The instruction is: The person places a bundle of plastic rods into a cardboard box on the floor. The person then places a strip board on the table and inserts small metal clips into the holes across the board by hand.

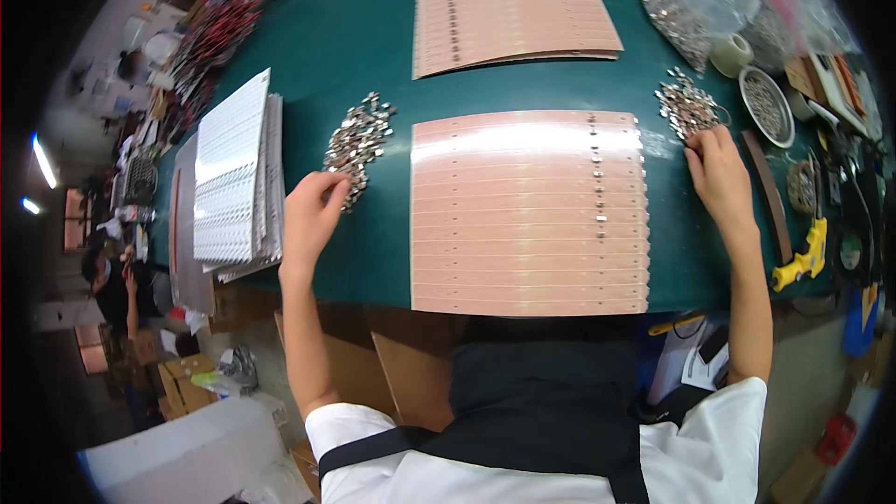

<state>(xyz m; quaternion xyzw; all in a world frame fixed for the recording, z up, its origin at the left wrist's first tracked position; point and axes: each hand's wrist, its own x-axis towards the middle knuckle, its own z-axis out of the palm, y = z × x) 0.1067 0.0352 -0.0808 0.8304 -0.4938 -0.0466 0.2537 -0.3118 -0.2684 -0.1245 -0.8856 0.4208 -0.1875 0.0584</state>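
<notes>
My left hand [315,215] is at the lower end of a pile of small shiny metal pieces [359,135], thumb and forefinger pinched together. Whatever lies between those fingertips is too small to make out. On the other side, my right hand [721,175] reaches to the near edge of a second pile of small metal pieces [684,105]. Its fingers are bent and closed at the tips, and their contents are hidden. Between the hands lies a pinkish-tan sheet of joined strips [523,233]. Several small metal parts sit in a column along the sheet's right side, in its upper part.
A similar tan stack [523,9] lies farther back. White slotted panels [229,177] are stacked at left. Bags of metal pieces [681,14], a metal bowl [767,107] and a yellow-handled tool [801,259] are at right. Another person [117,285] is at far left.
</notes>
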